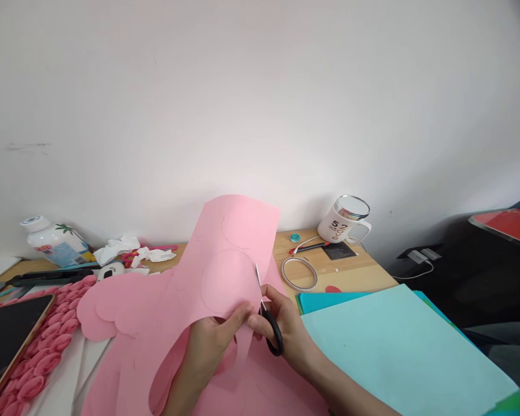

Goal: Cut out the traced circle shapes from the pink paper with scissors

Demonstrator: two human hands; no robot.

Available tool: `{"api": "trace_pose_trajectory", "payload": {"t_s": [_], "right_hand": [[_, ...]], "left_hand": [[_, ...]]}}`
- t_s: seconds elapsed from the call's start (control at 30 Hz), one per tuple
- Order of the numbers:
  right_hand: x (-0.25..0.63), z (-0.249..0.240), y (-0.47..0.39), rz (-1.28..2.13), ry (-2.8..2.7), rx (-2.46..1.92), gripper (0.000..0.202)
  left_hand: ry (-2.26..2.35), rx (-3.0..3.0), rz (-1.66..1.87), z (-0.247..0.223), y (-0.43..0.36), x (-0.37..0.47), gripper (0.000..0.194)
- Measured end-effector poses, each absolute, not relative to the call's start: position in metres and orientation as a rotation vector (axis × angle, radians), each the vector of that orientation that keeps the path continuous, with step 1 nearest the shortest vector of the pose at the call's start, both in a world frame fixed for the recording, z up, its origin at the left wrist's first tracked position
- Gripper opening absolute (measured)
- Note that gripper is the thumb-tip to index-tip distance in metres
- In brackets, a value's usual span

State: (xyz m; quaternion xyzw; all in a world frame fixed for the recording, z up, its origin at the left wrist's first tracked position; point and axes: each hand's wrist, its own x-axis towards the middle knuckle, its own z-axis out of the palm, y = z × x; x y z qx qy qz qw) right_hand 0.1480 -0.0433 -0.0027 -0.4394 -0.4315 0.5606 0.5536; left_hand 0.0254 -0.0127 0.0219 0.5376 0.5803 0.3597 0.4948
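A sheet of pink paper [190,289] with pencilled circles stands raised in front of me, and a large rounded opening is cut in its lower part. My left hand [210,341] reaches through that opening and pinches the paper's edge between thumb and fingers. Black-handled scissors [274,332] are in my right hand [281,323], their blades at the paper's right side beside a drawn circle. Part of the blades is hidden, so how far they are apart is unclear. Cut pink paper rounds [99,306] lie overlapping to the left, with more pink paper below.
At right lie light blue sheets [394,346] on coloured paper. A lidded mug [340,225], a coiled cable [300,274] and a pen stand or lie behind. On the left are a phone [13,335], a pink braided mat [47,364], a white bottle [54,242] and crumpled tissues [117,248].
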Motion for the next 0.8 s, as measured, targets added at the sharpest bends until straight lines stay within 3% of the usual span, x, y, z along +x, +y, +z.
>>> {"api": "trace_pose_trajectory", "payload": {"t_s": [0.5,0.8], "right_hand": [[0.149,-0.003,-0.044,1.358,-1.011,-1.045,0.049],[0.151,-0.002,-0.043,1.372,-1.025,-0.934,0.047]], "left_hand": [[1.385,1.310,1.025,0.018,-0.008,0.019,0.030],[1.333,1.441,0.945,0.013,0.001,0.009,0.047]]}}
